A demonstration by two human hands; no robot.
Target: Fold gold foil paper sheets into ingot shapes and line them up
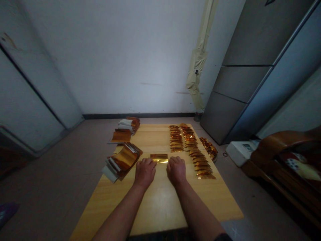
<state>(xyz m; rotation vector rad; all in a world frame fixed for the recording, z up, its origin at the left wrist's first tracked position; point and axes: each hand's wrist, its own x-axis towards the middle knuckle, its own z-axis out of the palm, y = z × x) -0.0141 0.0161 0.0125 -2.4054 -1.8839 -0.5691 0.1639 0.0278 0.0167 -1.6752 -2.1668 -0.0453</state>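
A small gold foil paper [159, 158], folded into a narrow strip, lies flat on the wooden table [157, 204] between my hands. At its left end my left hand [145, 172] is closed, fingers curled onto the strip's edge. My right hand [177, 170] is closed at the opposite end, its fingertips hidden behind the knuckles. Left of my left hand is a fanned stack of gold foil sheets [125, 157] with pale backs. Overlapping rows of folded gold foil pieces [201, 164] stand to the right of my right hand.
Further gold sheets [121, 135] and a curled stack [129, 124] overhang the table's far left corner. A heap of shiny gold pieces [209, 149] sits beyond the right edge. A grey refrigerator [230, 80], white box [239, 153] and carved wooden seat [276, 160] stand at right.
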